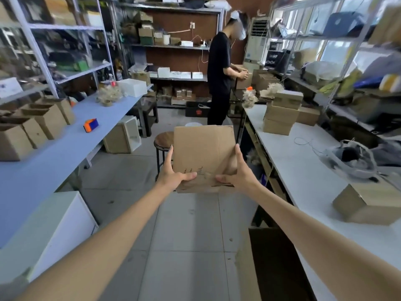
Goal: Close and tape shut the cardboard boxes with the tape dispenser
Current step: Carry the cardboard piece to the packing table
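Brown cardboard box (204, 153) held in mid-air at frame centre, over the grey tiled floor (184, 224), in the aisle between two benches. The face toward the camera is flat, with a fold line and dark printed marks near its lower edge. Left hand (173, 173) grips the box's lower left corner, thumb laid on the near face, index finger stretched up the left side. Right hand (237, 172) mirrors it on the lower right corner, thumb on the face, fingers round the side. Both arms are stretched out.

Round dark wooden stool (163, 141) just behind the box at 9 o'clock. Orange-and-blue tape dispenser (91, 125) lies at 10 o'clock from the box on the long pale blue bench (54, 166), well apart from the hands. Row of open brown cardboard boxes (32, 127) along that bench at 9 o'clock.

White bench (303, 170) on the 3 o'clock side carries a stack of closed brown cardboard boxes (282, 114) at 2 o'clock and a single closed brown carton (366, 205) at 4 o'clock. Person in black clothes (219, 72) stands at 12 o'clock, hands on another carton, details blurred.
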